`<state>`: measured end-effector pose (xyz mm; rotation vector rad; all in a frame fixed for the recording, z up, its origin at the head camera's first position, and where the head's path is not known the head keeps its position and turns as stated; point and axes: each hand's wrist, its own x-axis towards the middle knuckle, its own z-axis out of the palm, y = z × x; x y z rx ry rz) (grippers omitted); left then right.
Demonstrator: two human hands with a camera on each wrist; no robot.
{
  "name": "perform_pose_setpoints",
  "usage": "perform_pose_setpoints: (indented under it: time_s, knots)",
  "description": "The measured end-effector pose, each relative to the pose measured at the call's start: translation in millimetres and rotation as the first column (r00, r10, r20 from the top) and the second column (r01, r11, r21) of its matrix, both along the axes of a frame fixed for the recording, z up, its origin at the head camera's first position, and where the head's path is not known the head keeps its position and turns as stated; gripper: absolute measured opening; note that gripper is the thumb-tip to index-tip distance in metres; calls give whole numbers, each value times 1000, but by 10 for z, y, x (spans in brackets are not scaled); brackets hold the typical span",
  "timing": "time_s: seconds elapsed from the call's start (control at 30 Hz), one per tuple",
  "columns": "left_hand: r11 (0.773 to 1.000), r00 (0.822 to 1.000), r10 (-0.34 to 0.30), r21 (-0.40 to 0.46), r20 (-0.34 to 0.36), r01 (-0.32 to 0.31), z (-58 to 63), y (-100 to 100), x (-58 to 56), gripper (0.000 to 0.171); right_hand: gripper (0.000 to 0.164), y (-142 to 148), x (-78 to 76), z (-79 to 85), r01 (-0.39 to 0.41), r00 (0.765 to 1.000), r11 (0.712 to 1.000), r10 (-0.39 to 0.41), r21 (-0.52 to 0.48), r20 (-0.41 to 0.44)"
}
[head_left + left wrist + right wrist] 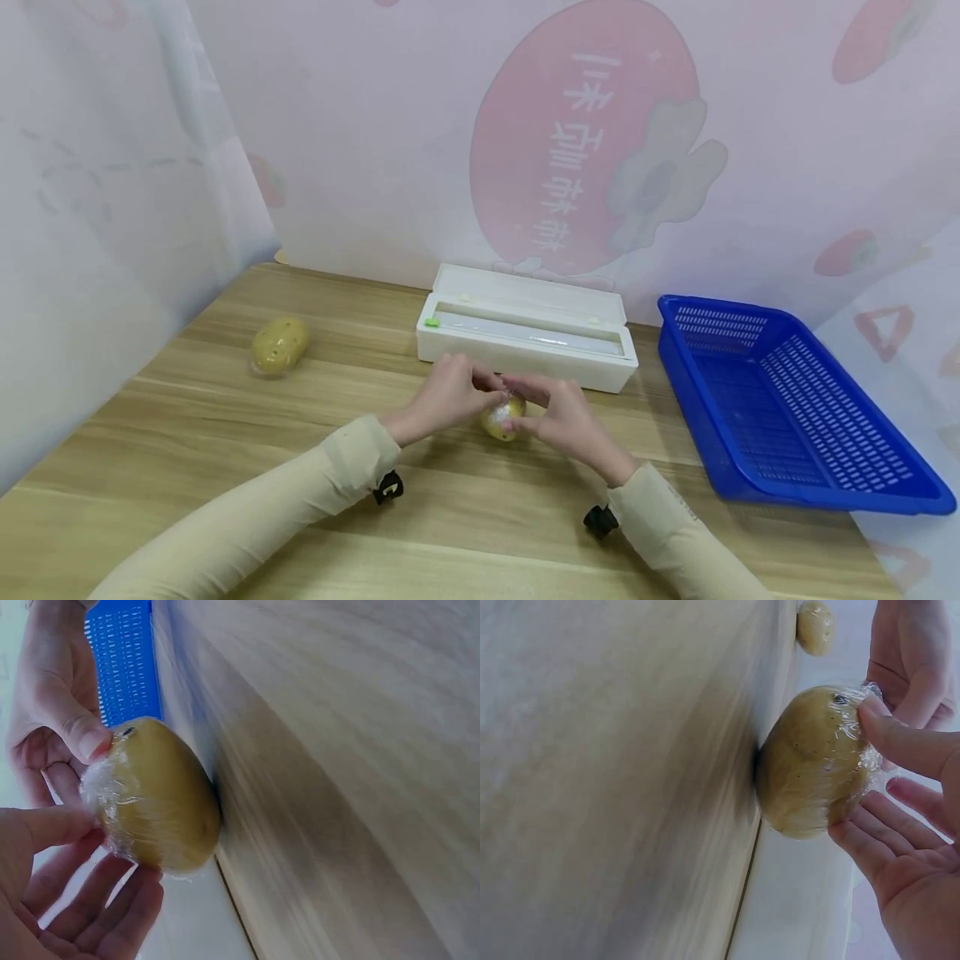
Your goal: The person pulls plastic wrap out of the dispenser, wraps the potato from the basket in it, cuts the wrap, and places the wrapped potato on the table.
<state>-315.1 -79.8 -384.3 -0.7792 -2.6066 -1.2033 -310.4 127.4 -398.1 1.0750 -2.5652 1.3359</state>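
Note:
A yellow potato in clear plastic wrap stands on the wooden table between both hands. My left hand holds it from the left, its thumb and fingers at the gathered wrap on top. From the other side my right hand grips it, thumb on the near side and fingers behind. Dark specks show on the potato's skin in the right wrist view, and the film looks wrinkled and shiny near the fingertips. A second wrapped potato lies apart at the left of the table.
Behind the hands stands a white cling-film dispenser box, its lid raised and a film roll inside. To the right sits a blue perforated plastic basket near the table's edge. A printed curtain hangs behind.

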Motion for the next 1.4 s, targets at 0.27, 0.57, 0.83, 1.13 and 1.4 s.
perform_pose_setpoints:
  time_s: [0.27,0.57,0.83,1.13,1.4]
  knots:
    - [991,991,129,16,45,-130,-6,41,56,11,57,8,10,-39,-38,991,999,39,12,-124]
    - [980,980,191,39,49,-193,-13,64,63,15,63,-9,29,-46,-31,999,998,29,-58,-43]
    - [969,972,232,87,25,-233,-88,97,16,15,59,4,17,-62,-19,998,999,17,-36,-68]
    - [996,1000,-9,85,9,9,-100,-100,-41,6,50,21,24,-70,11,988,999,-3,54,-153]
    - [950,962,-258,-204,-85,237,-9,-215,-46,35,49,31,19,-65,11,978,995,10,100,-207]
